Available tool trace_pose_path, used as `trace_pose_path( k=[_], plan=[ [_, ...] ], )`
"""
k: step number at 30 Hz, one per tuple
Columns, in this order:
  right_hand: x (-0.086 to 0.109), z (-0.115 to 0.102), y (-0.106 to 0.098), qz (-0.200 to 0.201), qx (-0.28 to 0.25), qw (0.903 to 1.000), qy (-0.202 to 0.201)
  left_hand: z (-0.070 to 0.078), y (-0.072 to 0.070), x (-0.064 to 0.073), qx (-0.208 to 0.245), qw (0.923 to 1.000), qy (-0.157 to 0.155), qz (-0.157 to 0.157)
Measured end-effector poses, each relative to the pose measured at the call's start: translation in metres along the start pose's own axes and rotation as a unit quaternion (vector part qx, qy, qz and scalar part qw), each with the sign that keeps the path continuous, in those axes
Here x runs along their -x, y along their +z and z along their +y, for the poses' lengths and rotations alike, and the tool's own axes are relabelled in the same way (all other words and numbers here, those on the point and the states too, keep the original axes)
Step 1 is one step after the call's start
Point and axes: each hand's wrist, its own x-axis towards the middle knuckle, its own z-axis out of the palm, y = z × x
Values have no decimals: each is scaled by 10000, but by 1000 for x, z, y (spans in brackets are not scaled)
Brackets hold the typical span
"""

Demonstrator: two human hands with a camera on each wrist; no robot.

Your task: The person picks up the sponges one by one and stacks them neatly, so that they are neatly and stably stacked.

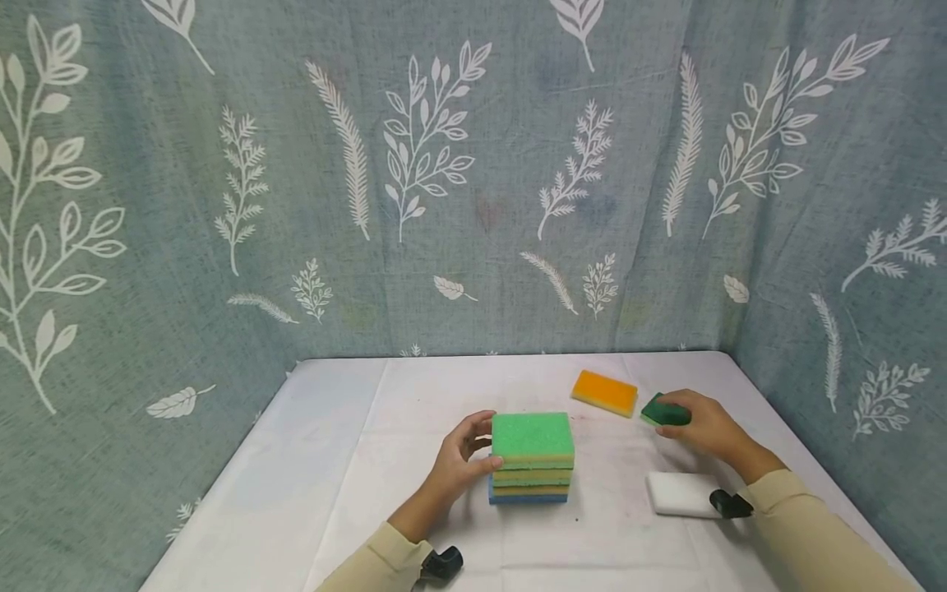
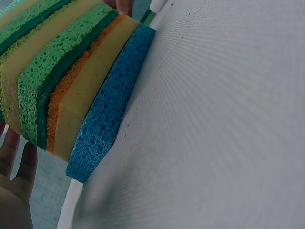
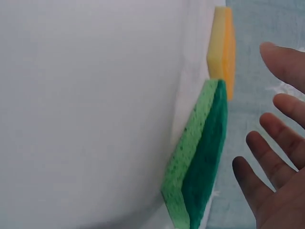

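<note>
L hand [image 1: 462,456] is at L side of the sponge stack [image 1: 531,456], thumb touching it, fingers relaxed. R hand [image 1: 699,421] has fingers spread w/ thumb apart, over dk green sponge [image 1: 668,411], R of & behind stack. Orange sponge [image 1: 605,393] lies behind-R of stack; wht block [image 1: 681,495] directly R of stack.

In head view, cannot see part of the dark green sponge [image 1: 669,413] behind the right hand [image 1: 703,422], or of the white block [image 1: 679,495] behind a black device [image 1: 731,504]. Cannot follow the sponge stack [image 2: 74,81] past the left wrist view's edge.
</note>
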Motion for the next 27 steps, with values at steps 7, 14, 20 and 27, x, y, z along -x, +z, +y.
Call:
trace_pose_path(
  k=[7, 14, 20, 27],
  plan=[
    [-2, 9, -8, -79, 82, 9999, -10, -2, -1, -1, 93, 10000, 5, 34],
    [-3, 23, -13, -319, 530, 9979, 197, -2, -1, 1, 212, 9998, 6, -16],
    [-2, 33, -13, -501, 692, 9956, 388, -4, -2, 1, 128, 9999, 50, -1],
    [1, 34, -13, -685, 770, 9930, 584, -1, -2, 0, 148, 9999, -68, 51]
  ],
)
